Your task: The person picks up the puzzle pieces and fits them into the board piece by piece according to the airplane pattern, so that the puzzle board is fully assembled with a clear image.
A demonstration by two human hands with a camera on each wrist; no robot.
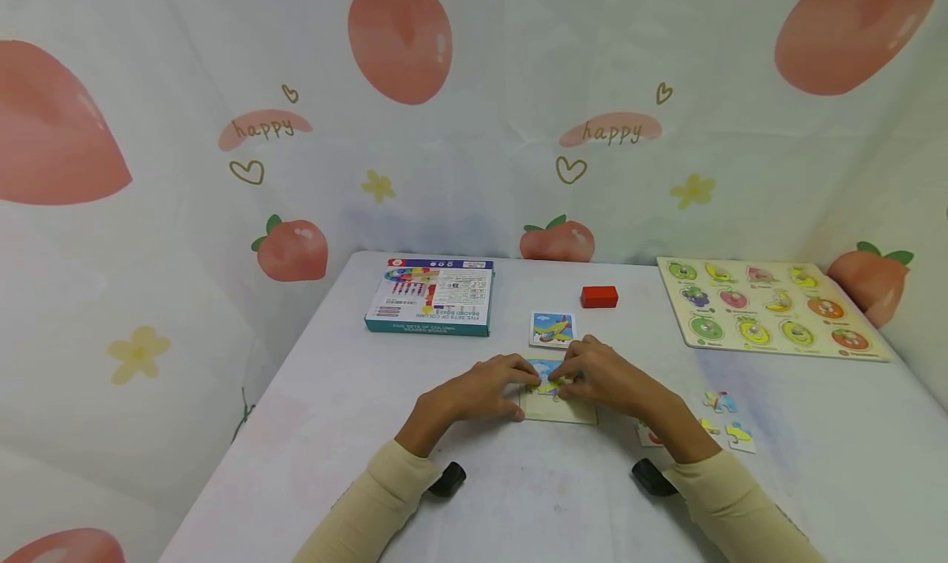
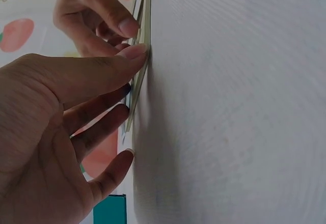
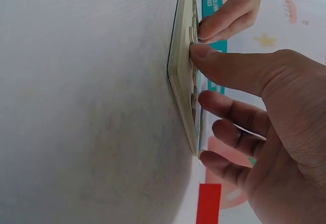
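A small wooden puzzle board (image 1: 559,412) lies on the table, its far part filled with blue and yellow pieces and its near part bare wood. My left hand (image 1: 485,388) holds the board's left side, thumb at the near-left edge and a fingertip on the pieces. From the right, my right hand (image 1: 603,375) pinches a yellow puzzle piece (image 1: 548,388) against the board between thumb and forefinger; the fingers partly hide it. In the right wrist view, the right thumb (image 3: 229,70) touches a piece standing slightly proud of the board's surface (image 3: 179,68).
Behind the board lies a square airplane picture (image 1: 553,329), with a red block (image 1: 599,297) beyond. Loose puzzle pieces (image 1: 741,437) lie near the right forearm. A boxed set (image 1: 429,300) stands back left, a fruit board (image 1: 770,306) back right.
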